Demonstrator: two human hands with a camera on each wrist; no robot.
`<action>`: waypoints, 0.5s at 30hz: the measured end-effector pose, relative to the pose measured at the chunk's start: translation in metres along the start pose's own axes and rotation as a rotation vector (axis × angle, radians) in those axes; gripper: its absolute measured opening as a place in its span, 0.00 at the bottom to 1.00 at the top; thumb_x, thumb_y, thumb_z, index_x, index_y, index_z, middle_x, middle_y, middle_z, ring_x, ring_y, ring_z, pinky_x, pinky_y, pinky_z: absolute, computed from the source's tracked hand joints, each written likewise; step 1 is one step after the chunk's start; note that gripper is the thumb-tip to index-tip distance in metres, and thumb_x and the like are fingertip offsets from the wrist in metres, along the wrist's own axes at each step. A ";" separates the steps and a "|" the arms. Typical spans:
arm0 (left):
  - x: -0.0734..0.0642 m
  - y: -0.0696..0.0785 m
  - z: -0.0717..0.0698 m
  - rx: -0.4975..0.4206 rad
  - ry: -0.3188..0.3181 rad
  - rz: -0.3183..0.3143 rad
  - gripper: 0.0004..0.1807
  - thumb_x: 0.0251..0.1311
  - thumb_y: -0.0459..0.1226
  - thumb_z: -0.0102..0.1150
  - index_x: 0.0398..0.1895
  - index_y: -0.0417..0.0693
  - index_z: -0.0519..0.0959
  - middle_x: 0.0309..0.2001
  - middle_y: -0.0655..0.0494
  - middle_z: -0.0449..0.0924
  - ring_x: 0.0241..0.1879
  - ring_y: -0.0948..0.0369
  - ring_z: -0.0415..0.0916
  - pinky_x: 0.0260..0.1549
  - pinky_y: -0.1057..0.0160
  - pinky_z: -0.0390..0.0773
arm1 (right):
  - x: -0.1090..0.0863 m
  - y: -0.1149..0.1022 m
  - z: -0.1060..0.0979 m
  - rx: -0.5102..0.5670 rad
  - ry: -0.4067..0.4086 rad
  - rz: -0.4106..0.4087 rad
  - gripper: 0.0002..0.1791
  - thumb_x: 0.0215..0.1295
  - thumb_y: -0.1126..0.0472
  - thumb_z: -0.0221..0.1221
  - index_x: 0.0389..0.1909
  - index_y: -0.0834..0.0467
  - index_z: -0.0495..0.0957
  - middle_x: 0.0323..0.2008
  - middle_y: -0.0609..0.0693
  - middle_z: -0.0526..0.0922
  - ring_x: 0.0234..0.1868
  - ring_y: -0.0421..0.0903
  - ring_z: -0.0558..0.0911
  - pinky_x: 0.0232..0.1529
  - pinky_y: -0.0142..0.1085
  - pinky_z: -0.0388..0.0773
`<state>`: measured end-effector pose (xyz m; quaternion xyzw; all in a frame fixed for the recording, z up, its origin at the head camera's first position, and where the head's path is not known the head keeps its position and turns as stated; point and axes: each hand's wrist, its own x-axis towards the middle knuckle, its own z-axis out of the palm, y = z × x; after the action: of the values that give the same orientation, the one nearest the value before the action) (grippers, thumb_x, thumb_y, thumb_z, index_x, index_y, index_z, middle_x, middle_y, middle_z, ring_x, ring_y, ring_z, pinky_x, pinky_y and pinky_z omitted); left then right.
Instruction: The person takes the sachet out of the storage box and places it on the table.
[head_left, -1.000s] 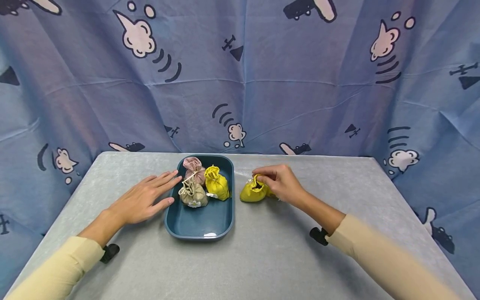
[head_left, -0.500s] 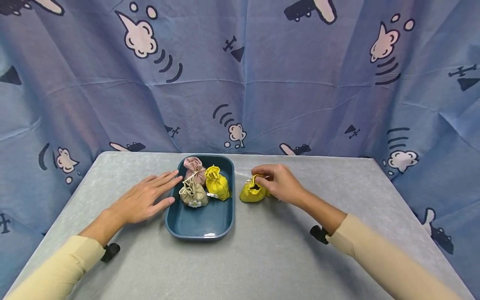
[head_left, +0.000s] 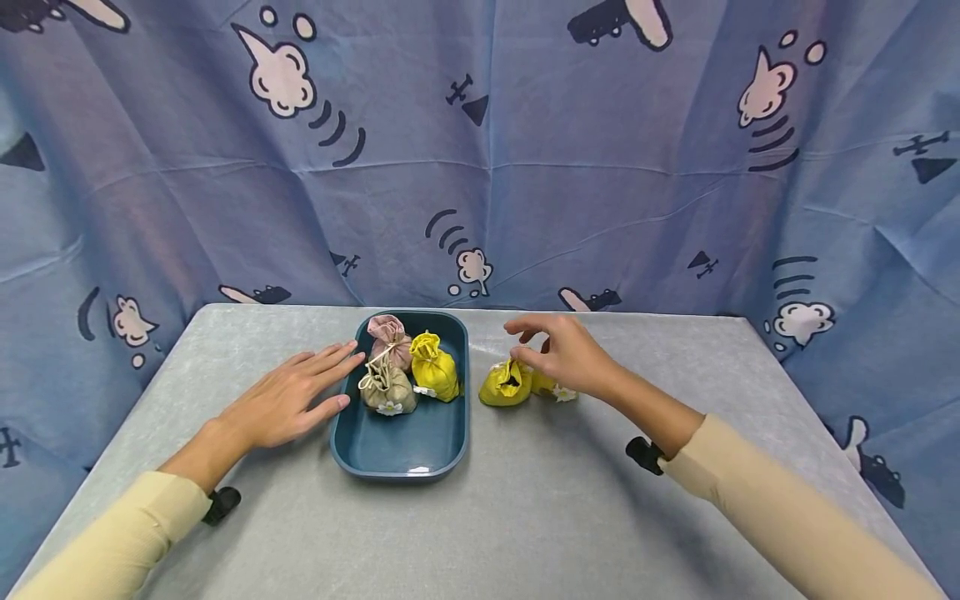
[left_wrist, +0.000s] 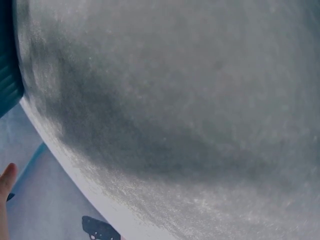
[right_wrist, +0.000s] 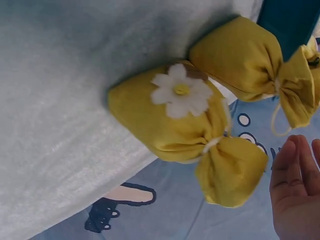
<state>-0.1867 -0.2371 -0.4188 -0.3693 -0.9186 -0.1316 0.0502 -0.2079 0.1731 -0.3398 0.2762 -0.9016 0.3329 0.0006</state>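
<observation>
My right hand (head_left: 566,357) hovers over two yellow drawstring pouches on the table, thumb and fingers apart and gripping nothing. The left one of these, a yellow pouch (head_left: 501,387), has a gaping dark mouth. Behind the hand sits the other yellow pouch (right_wrist: 165,115), bearing a white felt flower and tied at the neck. My left hand (head_left: 288,396) lies with straight fingers at the left rim of a dark teal tray (head_left: 397,454). Inside the tray are a pink pouch (head_left: 399,357), a beige pouch (head_left: 390,392) and a third yellow pouch (head_left: 438,375).
Grey cloth covers the table (head_left: 480,533). A blue patterned curtain (head_left: 525,225) hangs directly behind its far edge. The left wrist view holds mostly table surface, with the tray's wall (left_wrist: 7,65) at the left edge.
My right hand has let go of the pouch's neck and lifted slightly, thumb and fingers spreading; more of the flowered pouch shows. The left hand and tray stay put.
</observation>
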 end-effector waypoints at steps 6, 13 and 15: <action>-0.001 0.000 0.000 -0.002 0.008 0.008 0.34 0.74 0.50 0.50 0.78 0.51 0.58 0.76 0.47 0.56 0.74 0.48 0.56 0.67 0.39 0.58 | 0.009 -0.007 0.002 0.025 0.002 -0.015 0.20 0.64 0.64 0.66 0.57 0.62 0.80 0.51 0.55 0.84 0.49 0.51 0.83 0.44 0.44 0.81; 0.000 0.000 0.000 0.001 0.013 0.015 0.34 0.74 0.50 0.49 0.78 0.51 0.58 0.76 0.47 0.56 0.74 0.48 0.56 0.67 0.39 0.58 | 0.018 -0.017 0.012 0.060 -0.039 -0.020 0.25 0.62 0.62 0.68 0.60 0.62 0.78 0.56 0.55 0.83 0.55 0.50 0.82 0.53 0.44 0.80; 0.000 0.000 0.000 0.002 0.012 0.012 0.34 0.74 0.50 0.49 0.78 0.51 0.58 0.76 0.47 0.56 0.74 0.48 0.56 0.67 0.39 0.58 | 0.022 -0.020 0.016 0.071 -0.057 -0.023 0.26 0.62 0.62 0.69 0.61 0.62 0.77 0.58 0.56 0.81 0.57 0.51 0.81 0.55 0.43 0.79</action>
<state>-0.1869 -0.2370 -0.4183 -0.3740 -0.9162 -0.1324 0.0569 -0.2135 0.1402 -0.3360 0.2959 -0.8856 0.3566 -0.0311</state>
